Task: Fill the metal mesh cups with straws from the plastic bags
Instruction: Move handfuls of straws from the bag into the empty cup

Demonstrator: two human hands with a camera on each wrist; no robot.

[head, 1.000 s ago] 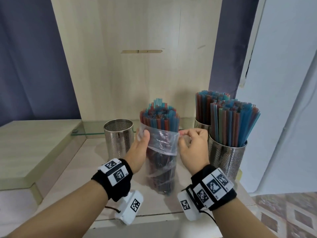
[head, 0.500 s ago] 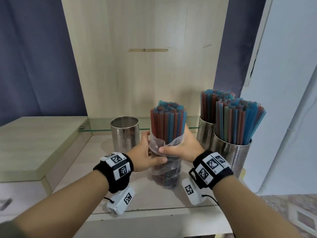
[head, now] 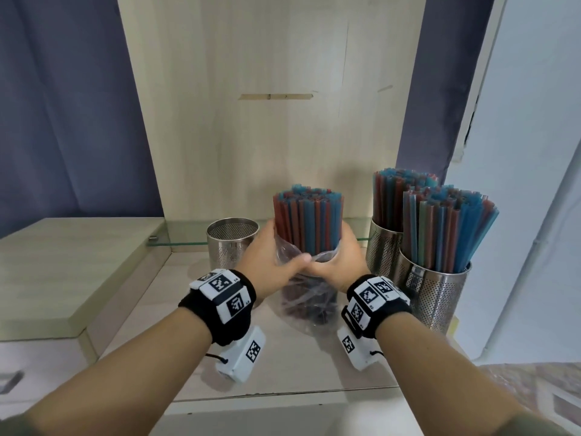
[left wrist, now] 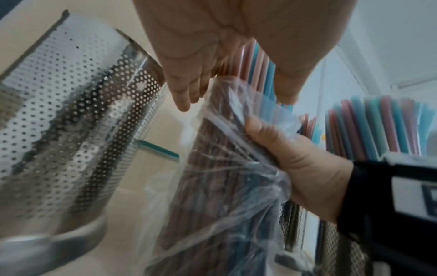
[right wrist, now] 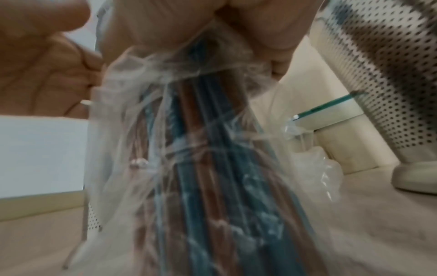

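**Head view: both hands on the half-bared straw bundle, empty cup to the left**

Head view shows my left hand [head: 270, 262] and right hand [head: 341, 265] wrapped round the same upright bundle of straws [head: 306, 221], thumbs meeting in front, each gripping it through the bunched collar of the clear plastic bag [head: 309, 305]. The upper half of the straws stands bare above my fingers; the lower half sits in the bag, whose bottom is on the wooden shelf [head: 283, 366].

The relation that matters: the bundle's long axis is vertical, and the empty mesh cup [head: 232, 243] stands just beside it on the left, towards the shelf's back edge, mouth up. My left hand is the nearer one. I judge the straws must come up clear of the bag, then across left and down into that cup.

Two filled mesh cups [head: 435, 297] stand along the right edge, so this looks like the last one.

Left wrist view adds what the head view hides: the empty cup's perforated wall close alongside and the right thumb pinching a fold of bag. Right wrist view shows only the bagged lower straws, blurred, with the plastic creased tight against them.
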